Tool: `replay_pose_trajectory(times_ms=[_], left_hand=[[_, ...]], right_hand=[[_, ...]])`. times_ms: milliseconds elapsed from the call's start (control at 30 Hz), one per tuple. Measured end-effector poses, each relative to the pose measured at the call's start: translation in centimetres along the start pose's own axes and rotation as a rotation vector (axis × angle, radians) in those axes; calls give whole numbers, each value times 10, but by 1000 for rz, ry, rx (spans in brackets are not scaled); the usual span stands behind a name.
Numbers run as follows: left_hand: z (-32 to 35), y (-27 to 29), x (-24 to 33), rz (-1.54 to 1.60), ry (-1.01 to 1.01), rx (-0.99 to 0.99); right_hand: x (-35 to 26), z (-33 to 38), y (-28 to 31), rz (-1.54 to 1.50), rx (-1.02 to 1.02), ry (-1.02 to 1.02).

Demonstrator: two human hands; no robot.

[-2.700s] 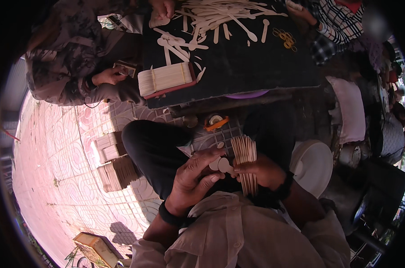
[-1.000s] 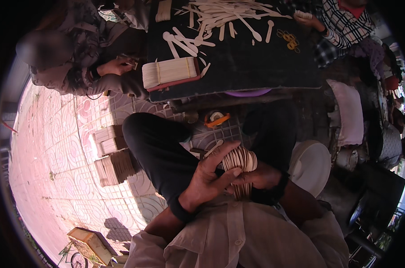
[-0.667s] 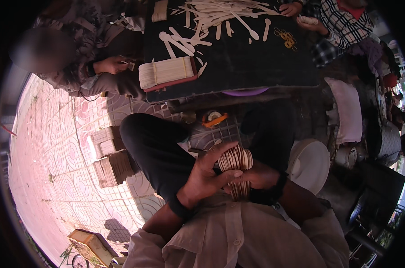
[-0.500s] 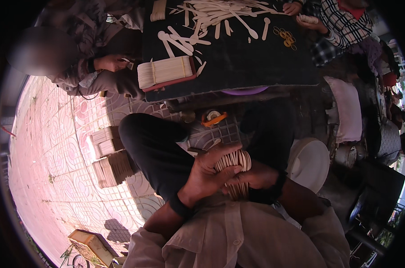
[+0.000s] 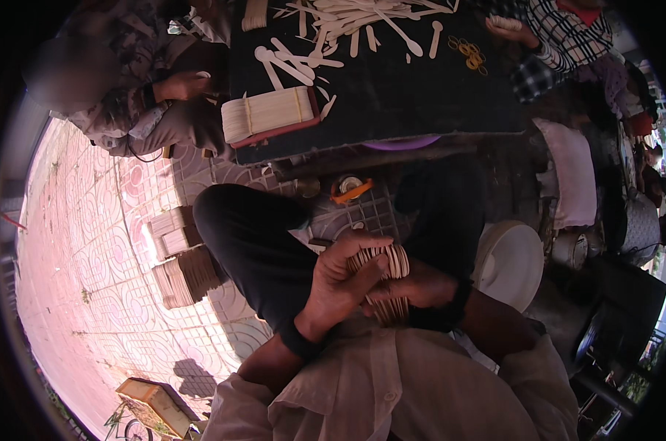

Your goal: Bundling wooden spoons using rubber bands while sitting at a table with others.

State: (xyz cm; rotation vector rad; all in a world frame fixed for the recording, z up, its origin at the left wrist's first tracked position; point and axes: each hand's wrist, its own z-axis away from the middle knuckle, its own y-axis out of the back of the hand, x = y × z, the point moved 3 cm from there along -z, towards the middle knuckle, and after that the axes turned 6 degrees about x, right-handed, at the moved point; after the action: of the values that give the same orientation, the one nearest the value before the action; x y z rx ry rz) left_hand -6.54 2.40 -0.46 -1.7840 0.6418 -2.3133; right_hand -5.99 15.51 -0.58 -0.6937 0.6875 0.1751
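My left hand (image 5: 340, 275) wraps round a thick bundle of flat wooden spoons (image 5: 389, 262), its thumb laid across their rounded ends. From the other side my right hand (image 5: 419, 285) clasps the same bundle, its fingers partly hidden behind the spoons. Handles stick out below, close to my shirt front. The bundle is over my lap, between my knees. On the black table (image 5: 414, 95) ahead lie a loose heap of wooden spoons (image 5: 340, 20) and a banded stack of sticks (image 5: 267, 115) in a red tray (image 5: 281, 133).
Yellow rubber bands (image 5: 469, 55) lie at the table's right. Stacked bundles (image 5: 184, 277) stand on the paving to my left. A white basin (image 5: 510, 266) is beside my right knee. An orange tape roll (image 5: 351, 189) is under the table edge. Co-workers sit left and right.
My left thumb has shifted up and inward over the spoon ends; both hands keep hold of the bundle. The right co-worker's one hand has left the table, and the left co-worker's hand moved slightly.
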Motion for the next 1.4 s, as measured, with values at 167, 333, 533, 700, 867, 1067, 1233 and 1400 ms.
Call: replay_pose_trajectory(times_ms=[167, 333, 533, 700, 867, 1067, 1233, 1400], left_hand=[[-2, -5, 4, 3, 15, -70], [-3, -1, -3, -148, -156, -14], [-3, -2, 0, -11, -42, -101], [0, -3, -4, -15, -65, -106], [-2, 0, -7, -59, -4, -193], [-3, -3, -1, 31, -56, -324], [-2, -7, 6, 123, -28, -224], [6, 6, 14, 79, -80, 29]], right_hand=[[-2, 1, 1, -17, 23, 5], [4, 1, 2, 35, 27, -65], [-2, 1, -3, -65, -24, -15], [-3, 0, -1, 37, -49, 2], [0, 1, -2, 134, -16, 51], [5, 0, -3, 246, -119, 55], [8, 2, -2, 164, -67, 27], [5, 5, -4, -21, -12, 63]])
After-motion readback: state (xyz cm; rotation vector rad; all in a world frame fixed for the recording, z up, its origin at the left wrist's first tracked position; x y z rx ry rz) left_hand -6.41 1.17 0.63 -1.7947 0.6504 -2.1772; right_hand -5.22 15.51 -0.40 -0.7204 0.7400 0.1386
